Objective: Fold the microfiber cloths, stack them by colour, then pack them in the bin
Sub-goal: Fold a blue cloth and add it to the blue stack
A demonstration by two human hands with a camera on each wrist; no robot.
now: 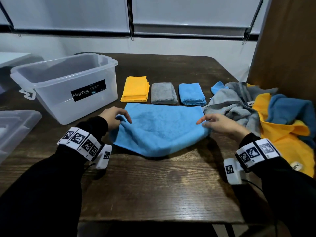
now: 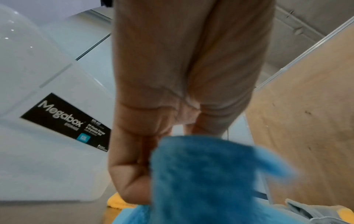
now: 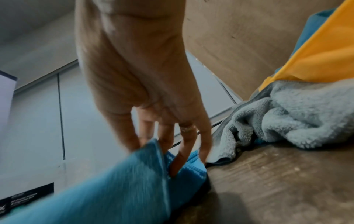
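Note:
A large blue cloth (image 1: 160, 129) lies partly folded on the dark wooden table (image 1: 153, 185). My left hand (image 1: 113, 117) pinches its left edge; the left wrist view shows the blue cloth (image 2: 201, 174) bunched against the fingers (image 2: 138, 151). My right hand (image 1: 215, 123) pinches the right edge, and in the right wrist view the fingers (image 3: 178, 156) curl round the blue cloth (image 3: 124, 189). Behind it stand three folded stacks: yellow (image 1: 136, 89), grey (image 1: 163, 93) and blue (image 1: 191, 94). The clear Megabox bin (image 1: 68, 86) stands at the left.
A heap of unfolded grey, yellow and blue cloths (image 1: 266, 115) lies at the right, against a wooden panel (image 1: 290, 48). A clear lid (image 1: 12, 130) rests at the left edge. Bare tabletop stretches in front of the blue cloth.

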